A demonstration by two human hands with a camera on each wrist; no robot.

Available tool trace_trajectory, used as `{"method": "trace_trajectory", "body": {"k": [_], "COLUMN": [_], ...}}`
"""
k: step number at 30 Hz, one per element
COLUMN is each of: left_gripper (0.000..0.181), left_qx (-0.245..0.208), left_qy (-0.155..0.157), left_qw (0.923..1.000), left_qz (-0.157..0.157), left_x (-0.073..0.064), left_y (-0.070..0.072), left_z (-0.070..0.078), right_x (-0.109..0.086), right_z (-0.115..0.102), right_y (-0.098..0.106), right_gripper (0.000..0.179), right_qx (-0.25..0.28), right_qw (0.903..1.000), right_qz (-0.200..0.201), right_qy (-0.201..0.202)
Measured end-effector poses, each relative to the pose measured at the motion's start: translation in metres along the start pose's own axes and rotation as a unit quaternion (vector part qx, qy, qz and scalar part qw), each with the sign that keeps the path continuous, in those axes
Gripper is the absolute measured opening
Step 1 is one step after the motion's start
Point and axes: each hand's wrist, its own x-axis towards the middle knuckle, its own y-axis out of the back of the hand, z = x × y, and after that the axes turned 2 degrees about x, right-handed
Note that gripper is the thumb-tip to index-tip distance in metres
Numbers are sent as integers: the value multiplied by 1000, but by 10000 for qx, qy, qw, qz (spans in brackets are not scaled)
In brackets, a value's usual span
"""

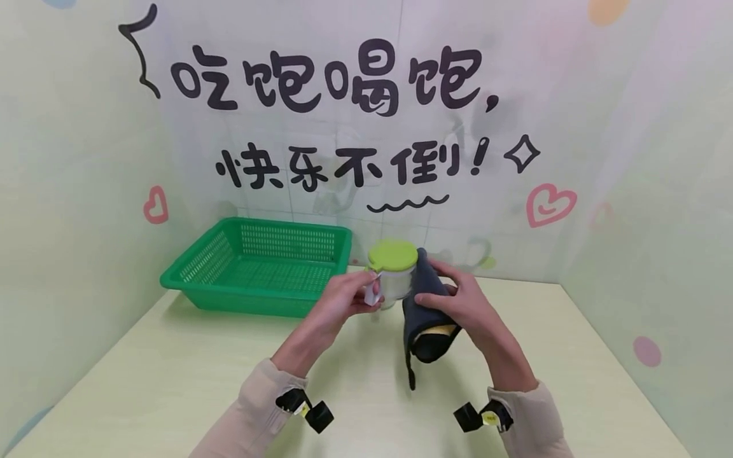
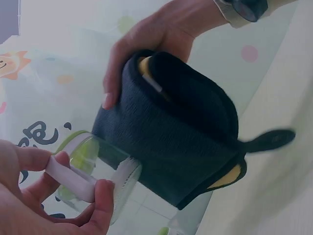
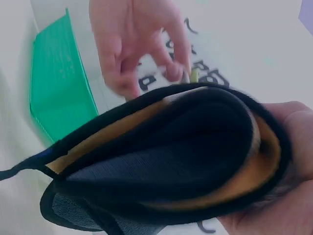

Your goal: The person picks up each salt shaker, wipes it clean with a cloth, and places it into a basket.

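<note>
A clear jug (image 1: 395, 287) with a lime-green lid (image 1: 392, 254) is held up above the table. My left hand (image 1: 342, 299) grips its pale handle (image 2: 71, 178) between thumb and fingers. To the right, my right hand (image 1: 471, 302) holds a dark blue cloth (image 1: 425, 283), folded over, with a yellow inner side, black edging and a hanging loop (image 2: 269, 140). The cloth is right beside the jug's wall; whether they touch I cannot tell. In the right wrist view, the cloth (image 3: 161, 164) hides most of the jug.
A green plastic basket (image 1: 258, 302) with slotted sides stands at the back left of the pale table (image 1: 355, 394). Behind it rises a light wall covering (image 1: 321, 130) with dark lettering, and side walls bound the table left and right.
</note>
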Motion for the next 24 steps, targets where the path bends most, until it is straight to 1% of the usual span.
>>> {"method": "trace_trajectory", "body": {"k": [2, 4, 7, 9, 13, 17, 21, 24], "left_gripper": [28, 28, 29, 30, 31, 29, 29, 29], "left_qx": [-56, -22, 158, 333, 653, 800, 725, 554], "left_qy": [-13, -6, -8, -16, -104, -163, -56, 33], "left_qw": [9999, 9998, 9997, 9994, 9975, 9940, 9900, 9881], "left_qz": [132, 204, 197, 103, -230, -735, -1209, -1433], "left_x": [1, 2, 4, 4, 2, 1, 1, 2], "left_y": [-1, 0, 2, 3, 6, 9, 14, 18], "left_z": [0, -1, -1, 0, 3, 5, 3, 1], "right_x": [-1, -3, -5, -4, 2, 9, 12, 12], "right_z": [-3, -6, -8, -7, -3, 5, 12, 16], "right_y": [-5, -9, -12, -11, -8, 0, 8, 11], "right_gripper": [76, 77, 76, 74, 70, 67, 63, 59], "right_qx": [4, -110, -240, -300, -260, 48, 387, 661], "right_qw": [9998, 9995, 9989, 9987, 9993, 9989, 9971, 9948], "right_qz": [-175, -247, -321, -293, 83, 393, 521, 568], "right_qy": [-72, -139, -234, -288, -271, -240, -392, -526]}}
